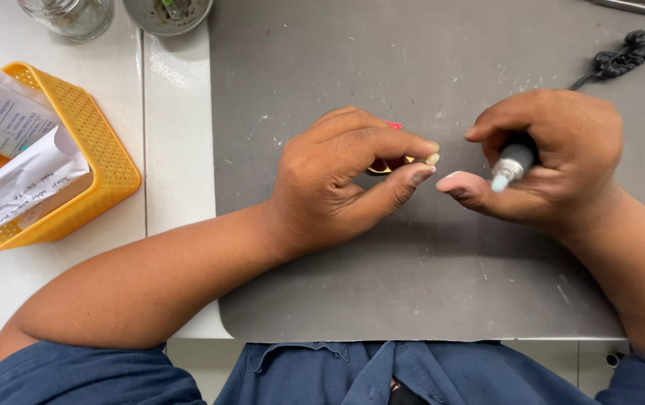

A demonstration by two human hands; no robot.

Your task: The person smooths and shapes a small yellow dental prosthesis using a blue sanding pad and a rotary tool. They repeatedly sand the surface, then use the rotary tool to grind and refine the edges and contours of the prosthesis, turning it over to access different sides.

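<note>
Left hand [337, 176] pinching small tooth-like piece [432, 159], right hand [555, 154] gripping rotary tool [514, 161], mid-mat [412, 300]

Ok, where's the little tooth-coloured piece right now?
In the head view the small tooth-coloured piece is pinched between thumb and forefinger of the left hand, over the grey mat, just left of the right hand gripping the handpiece.

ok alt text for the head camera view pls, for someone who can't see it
Seen from above, a person's left hand pinches a small tooth-shaped piece at the fingertips while the right hand grips a handheld rotary tool beside it, over a grey mat. A yellow basket holding paper slips sits on the left.
</note>
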